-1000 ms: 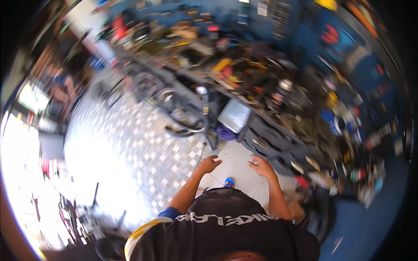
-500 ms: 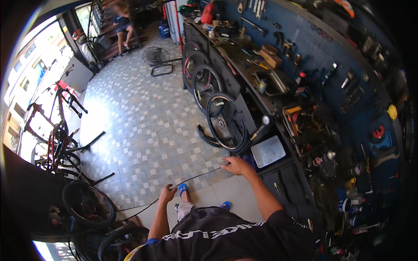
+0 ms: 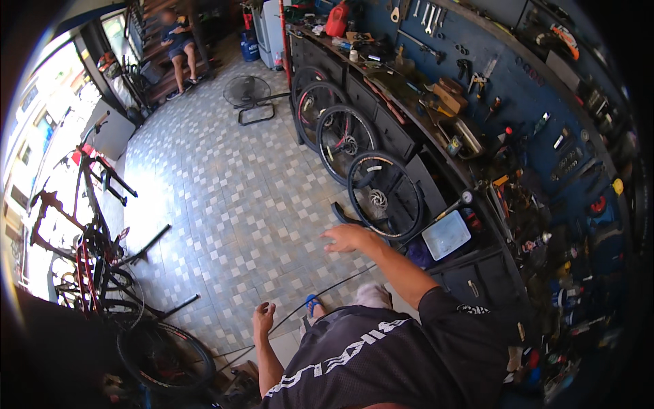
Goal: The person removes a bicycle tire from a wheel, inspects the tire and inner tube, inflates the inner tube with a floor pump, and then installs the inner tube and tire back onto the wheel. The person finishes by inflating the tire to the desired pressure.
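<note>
My right hand [image 3: 345, 238] reaches forward over the tiled floor with its fingers stretched out, apart from the nearby bicycle wheel [image 3: 377, 198]. Nothing shows in it. Lower and to the left, my left hand [image 3: 263, 319] is raised with thumb and fingers apart and appears to hold nothing. A thin black hose [image 3: 327, 288] runs slanting past my left wrist and under my right forearm towards the bench. Beside the bench's white tray [image 3: 446, 236] is a tool with a round gauge [image 3: 466, 197]. Whether the hose joins it is not clear.
More wheels [image 3: 347, 144] lean along the dark workbench [image 3: 395, 133]. Tools hang on the blue wall [image 3: 504, 61]. Bicycle frames [image 3: 88, 225] stand at the left, with a wheel [image 3: 165, 354] below. A fan [image 3: 246, 92] lies ahead; a person [image 3: 180, 51] sits on the stairs.
My right hand has let go of the hose and moved forward. My left hand has come off it too, staying close by. The view has shifted, and I have turned somewhat.
</note>
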Action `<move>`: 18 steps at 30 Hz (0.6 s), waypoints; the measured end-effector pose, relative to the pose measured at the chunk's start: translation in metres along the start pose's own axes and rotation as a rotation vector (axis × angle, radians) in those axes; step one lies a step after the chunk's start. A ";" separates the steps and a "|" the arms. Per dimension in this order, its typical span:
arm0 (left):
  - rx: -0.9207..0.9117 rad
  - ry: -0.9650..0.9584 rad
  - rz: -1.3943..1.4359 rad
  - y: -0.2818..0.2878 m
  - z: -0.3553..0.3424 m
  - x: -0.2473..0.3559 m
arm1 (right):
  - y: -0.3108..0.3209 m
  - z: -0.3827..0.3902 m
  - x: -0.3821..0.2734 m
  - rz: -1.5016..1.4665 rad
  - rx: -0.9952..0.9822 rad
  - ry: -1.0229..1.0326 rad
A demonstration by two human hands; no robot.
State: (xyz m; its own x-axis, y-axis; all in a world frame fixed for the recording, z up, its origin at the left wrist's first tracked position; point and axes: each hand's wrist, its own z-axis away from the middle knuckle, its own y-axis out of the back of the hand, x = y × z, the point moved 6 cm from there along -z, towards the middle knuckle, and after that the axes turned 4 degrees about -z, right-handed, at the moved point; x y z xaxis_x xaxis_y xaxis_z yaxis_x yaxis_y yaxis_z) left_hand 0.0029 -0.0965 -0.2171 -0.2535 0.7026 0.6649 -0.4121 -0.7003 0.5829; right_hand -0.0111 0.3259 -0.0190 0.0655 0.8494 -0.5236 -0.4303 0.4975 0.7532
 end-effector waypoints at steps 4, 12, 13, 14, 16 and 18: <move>0.023 -0.044 0.016 0.055 -0.045 0.004 | 0.015 -0.014 0.020 -0.046 0.120 -0.087; 0.057 -0.094 0.177 0.089 -0.107 0.012 | 0.023 -0.070 0.030 -0.045 0.040 -0.126; -0.005 -0.033 0.208 0.062 -0.110 0.041 | 0.021 -0.069 0.058 -0.075 0.006 -0.160; -0.002 -0.082 0.178 0.079 -0.117 0.039 | 0.030 -0.098 0.035 -0.060 -0.004 -0.126; -0.103 0.007 0.271 0.056 -0.121 0.074 | 0.032 -0.134 0.048 -0.020 -0.071 -0.116; -0.173 0.026 0.263 0.048 -0.130 0.109 | 0.040 -0.181 0.050 -0.013 -0.136 -0.098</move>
State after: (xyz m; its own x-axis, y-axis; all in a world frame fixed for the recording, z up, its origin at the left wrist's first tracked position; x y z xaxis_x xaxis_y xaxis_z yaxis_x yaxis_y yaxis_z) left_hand -0.1583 -0.0368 -0.1774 -0.3924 0.5045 0.7691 -0.4716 -0.8282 0.3027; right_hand -0.1883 0.3562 -0.0871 0.1567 0.8596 -0.4863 -0.5466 0.4856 0.6822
